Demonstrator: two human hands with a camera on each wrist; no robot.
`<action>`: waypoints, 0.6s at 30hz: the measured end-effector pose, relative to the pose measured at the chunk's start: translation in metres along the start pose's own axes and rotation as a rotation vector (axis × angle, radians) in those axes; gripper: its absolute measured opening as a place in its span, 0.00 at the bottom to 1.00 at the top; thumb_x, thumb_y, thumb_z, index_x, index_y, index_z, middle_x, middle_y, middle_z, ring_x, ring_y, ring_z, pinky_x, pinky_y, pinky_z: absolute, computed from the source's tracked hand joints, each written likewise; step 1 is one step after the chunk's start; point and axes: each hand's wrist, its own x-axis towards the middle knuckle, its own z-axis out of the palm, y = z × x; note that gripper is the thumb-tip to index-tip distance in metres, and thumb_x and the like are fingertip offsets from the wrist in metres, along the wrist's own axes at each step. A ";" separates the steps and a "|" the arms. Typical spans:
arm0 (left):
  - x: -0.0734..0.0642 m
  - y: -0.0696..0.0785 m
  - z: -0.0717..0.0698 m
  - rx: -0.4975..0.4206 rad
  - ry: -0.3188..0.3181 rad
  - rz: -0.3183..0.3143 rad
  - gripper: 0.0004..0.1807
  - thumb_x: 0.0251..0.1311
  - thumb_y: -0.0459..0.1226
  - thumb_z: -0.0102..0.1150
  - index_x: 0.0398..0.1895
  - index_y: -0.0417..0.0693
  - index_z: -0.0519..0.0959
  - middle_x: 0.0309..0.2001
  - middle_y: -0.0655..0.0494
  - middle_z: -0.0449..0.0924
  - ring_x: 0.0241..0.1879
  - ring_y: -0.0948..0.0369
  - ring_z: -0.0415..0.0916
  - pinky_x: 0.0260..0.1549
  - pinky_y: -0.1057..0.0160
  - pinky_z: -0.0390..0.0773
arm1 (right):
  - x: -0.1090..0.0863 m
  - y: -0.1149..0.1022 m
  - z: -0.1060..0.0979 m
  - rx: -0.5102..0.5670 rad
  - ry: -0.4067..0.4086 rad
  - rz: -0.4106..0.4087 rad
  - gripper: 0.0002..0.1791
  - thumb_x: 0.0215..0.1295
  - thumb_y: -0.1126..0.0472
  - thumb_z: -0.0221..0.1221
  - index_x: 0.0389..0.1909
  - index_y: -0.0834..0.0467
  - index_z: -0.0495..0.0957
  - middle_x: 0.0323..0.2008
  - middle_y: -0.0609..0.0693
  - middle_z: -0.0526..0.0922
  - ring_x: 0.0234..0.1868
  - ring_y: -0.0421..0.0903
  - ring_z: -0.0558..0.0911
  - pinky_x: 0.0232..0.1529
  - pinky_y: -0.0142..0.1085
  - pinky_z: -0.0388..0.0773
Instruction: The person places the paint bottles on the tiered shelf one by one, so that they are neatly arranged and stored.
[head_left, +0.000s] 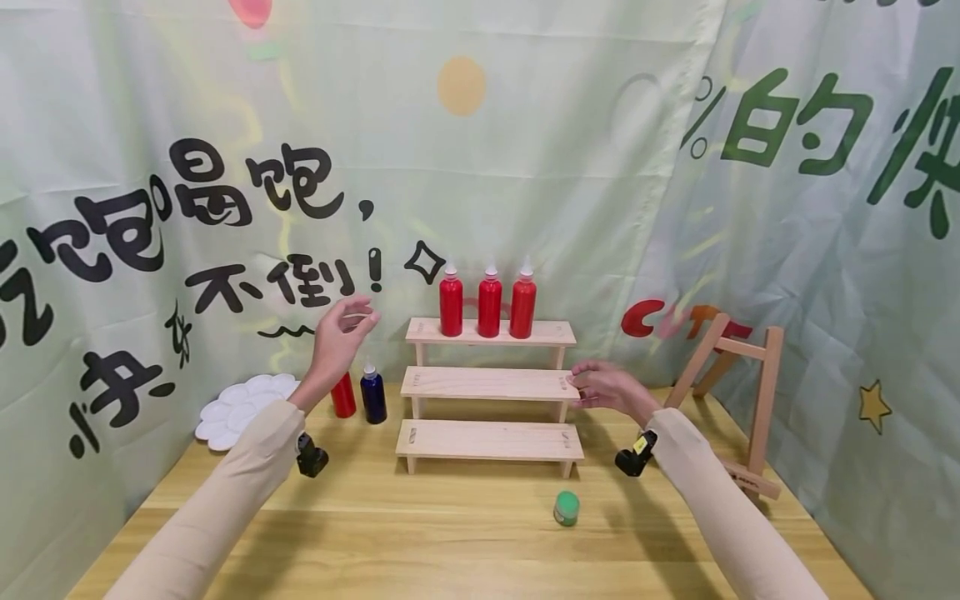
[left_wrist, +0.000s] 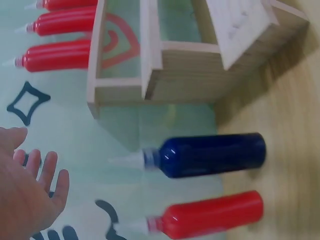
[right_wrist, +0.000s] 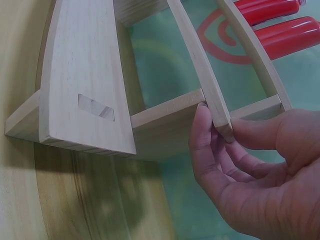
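A three-step wooden display stand stands at the back of the table. My right hand pinches the right end of its middle board, with the thumb on one face and a finger on the other. Along the top board stand three red squeeze bottles with white nozzle tips. My left hand is raised left of the stand, holding nothing, its fingers relaxed and slightly bent. Below it, a dark blue bottle and another red bottle stand on the table; the wrist partly hides the red one in the head view.
A white flower-shaped palette leans at the back left, partly behind my left forearm. In front of the stand sits a small green-lidded jar. On the right is a wooden easel. Printed cloth hangs behind the table.
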 end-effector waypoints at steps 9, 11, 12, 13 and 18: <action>-0.011 -0.030 -0.023 0.041 0.070 -0.052 0.23 0.74 0.40 0.63 0.65 0.37 0.76 0.58 0.38 0.82 0.57 0.57 0.80 0.50 0.80 0.75 | -0.002 -0.001 0.001 -0.012 0.002 0.006 0.16 0.78 0.68 0.52 0.60 0.69 0.62 0.37 0.49 0.72 0.36 0.43 0.78 0.52 0.41 0.86; -0.015 -0.034 -0.027 0.062 0.077 -0.069 0.23 0.74 0.41 0.63 0.66 0.38 0.76 0.59 0.39 0.82 0.57 0.58 0.79 0.50 0.80 0.75 | -0.002 -0.001 0.001 -0.012 0.000 0.005 0.17 0.78 0.67 0.52 0.61 0.69 0.62 0.37 0.49 0.72 0.36 0.42 0.76 0.53 0.41 0.86; -0.017 -0.037 -0.029 0.067 0.079 -0.076 0.23 0.74 0.41 0.63 0.66 0.38 0.75 0.59 0.39 0.81 0.58 0.56 0.79 0.50 0.80 0.74 | -0.002 -0.001 0.001 -0.009 0.001 0.005 0.17 0.78 0.67 0.52 0.61 0.69 0.62 0.37 0.49 0.72 0.36 0.42 0.76 0.53 0.42 0.86; -0.019 -0.039 -0.031 0.071 0.082 -0.085 0.23 0.74 0.41 0.62 0.66 0.38 0.75 0.59 0.39 0.81 0.59 0.55 0.79 0.50 0.80 0.74 | -0.002 -0.001 0.001 -0.008 0.003 0.004 0.17 0.78 0.67 0.52 0.61 0.69 0.62 0.37 0.49 0.71 0.36 0.42 0.76 0.53 0.42 0.86; -0.028 -0.050 -0.038 0.067 0.094 -0.104 0.23 0.74 0.39 0.62 0.66 0.36 0.74 0.62 0.36 0.80 0.62 0.45 0.78 0.50 0.82 0.72 | -0.002 -0.001 0.001 -0.010 0.005 0.006 0.17 0.78 0.67 0.52 0.61 0.69 0.61 0.38 0.49 0.71 0.36 0.42 0.76 0.54 0.42 0.86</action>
